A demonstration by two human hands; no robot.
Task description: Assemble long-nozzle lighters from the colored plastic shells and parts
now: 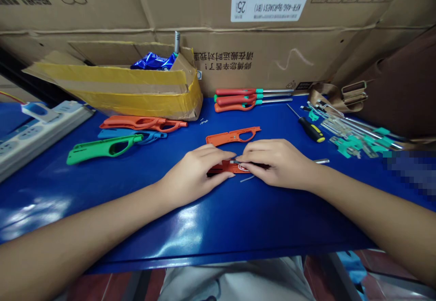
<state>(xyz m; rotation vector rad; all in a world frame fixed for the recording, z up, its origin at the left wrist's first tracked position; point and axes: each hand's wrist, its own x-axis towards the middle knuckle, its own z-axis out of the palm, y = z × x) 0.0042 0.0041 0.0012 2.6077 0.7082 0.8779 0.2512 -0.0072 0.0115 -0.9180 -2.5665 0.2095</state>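
Near the middle of the blue table [238,224], we have an orange-red casing [225,168] lying between our two hands, with its hollow side up. Our left hand [194,174] grips its left end, forefinger along the far edge and thumb along the near one. Our right hand [282,161] reaches in from the other side, its fingertips gathered over a looped white wire [242,168] inside; we cannot tell whether they pinch the wire or only press on it. A metal tube [322,161] sticks out beyond our right hand, and a thin grey strip lies just below the casing.

Just beyond our hands we see a loose orange shell [221,138] with a finger loop. Farther back, three red and orange lighters [238,99] are stacked against the large carton [306,60]. To our left lie more shells, a green one [98,150] nearest us, and a power strip [41,130]; behind them sits a box with yellow tape [136,103]. To our right, we find a screwdriver [311,129] beside a heap of metal tubes and green parts [361,140].
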